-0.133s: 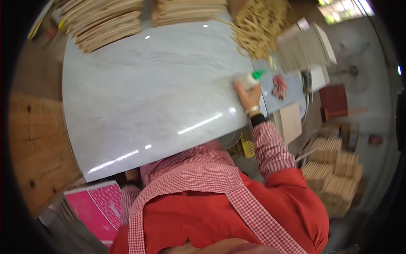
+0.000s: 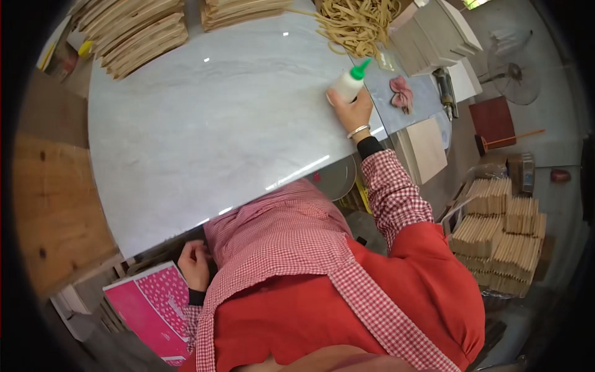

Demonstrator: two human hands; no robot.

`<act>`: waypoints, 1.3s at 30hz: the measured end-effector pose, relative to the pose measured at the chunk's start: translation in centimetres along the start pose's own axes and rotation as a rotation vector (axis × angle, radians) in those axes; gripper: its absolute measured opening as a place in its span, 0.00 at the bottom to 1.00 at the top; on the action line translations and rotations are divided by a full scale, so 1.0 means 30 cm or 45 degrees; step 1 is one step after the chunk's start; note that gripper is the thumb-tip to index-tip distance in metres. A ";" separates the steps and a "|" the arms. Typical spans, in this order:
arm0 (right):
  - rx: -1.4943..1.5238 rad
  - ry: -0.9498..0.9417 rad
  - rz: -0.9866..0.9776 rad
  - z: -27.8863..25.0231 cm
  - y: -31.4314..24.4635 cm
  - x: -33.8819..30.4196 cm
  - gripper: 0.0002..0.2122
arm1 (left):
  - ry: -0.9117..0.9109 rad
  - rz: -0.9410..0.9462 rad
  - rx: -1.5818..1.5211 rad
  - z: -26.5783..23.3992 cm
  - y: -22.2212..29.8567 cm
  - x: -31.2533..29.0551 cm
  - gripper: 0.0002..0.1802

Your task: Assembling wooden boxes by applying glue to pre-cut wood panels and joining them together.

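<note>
View from the head camera, looking down over a person in a red top and red-checked apron. The right hand (image 2: 352,113) reaches across the pale marble-patterned counter (image 2: 204,130) and is wrapped around the lower body of a white glue bottle (image 2: 347,85) with a green nozzle; the fingers are curled shut on it, and a bracelet shows at the wrist. The bottle stands near the counter's far right edge, tilted slightly with its nozzle pointing up and to the right — just below a loose heap of tan strips (image 2: 358,25).

The left hand (image 2: 194,263) sits low by the person's body, below the near edge of the counter, its fingers loosely curled; whether it grips anything cannot be told. It lies just above a pink spotted box (image 2: 152,304).

Surroundings: stacks of flat tan sheets (image 2: 133,31) lie along the far left of the counter, a second stack (image 2: 242,11) at the far middle. Right of the bottle, on a grey-blue surface, lies a small pink bow-like item (image 2: 401,93). Bundled tan stacks (image 2: 499,232) sit on the floor at right — beside them a fan (image 2: 513,62) stands further off.
</note>
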State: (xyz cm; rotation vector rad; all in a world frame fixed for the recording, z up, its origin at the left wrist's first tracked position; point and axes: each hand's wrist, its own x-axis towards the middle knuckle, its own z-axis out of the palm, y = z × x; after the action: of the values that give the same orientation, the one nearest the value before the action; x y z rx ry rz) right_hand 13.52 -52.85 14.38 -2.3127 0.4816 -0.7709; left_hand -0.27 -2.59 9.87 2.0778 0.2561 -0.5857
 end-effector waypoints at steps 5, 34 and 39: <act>0.223 -0.077 -0.099 0.056 -0.138 -0.087 0.20 | 0.012 0.776 -0.463 0.280 0.644 0.090 0.39; 0.621 -0.044 -1.069 -0.068 -0.414 -0.019 0.12 | -0.552 0.552 -1.546 0.504 1.092 0.402 0.38; 0.633 -0.157 -1.248 -0.102 -0.348 -0.031 0.12 | -0.896 0.602 -1.492 0.453 1.052 0.404 0.37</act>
State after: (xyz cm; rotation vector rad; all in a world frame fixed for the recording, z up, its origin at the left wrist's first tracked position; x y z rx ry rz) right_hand 12.25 -46.20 22.97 -2.0045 -0.8834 -1.0116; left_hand 18.60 -31.73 20.90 0.6870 -0.2634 -0.6127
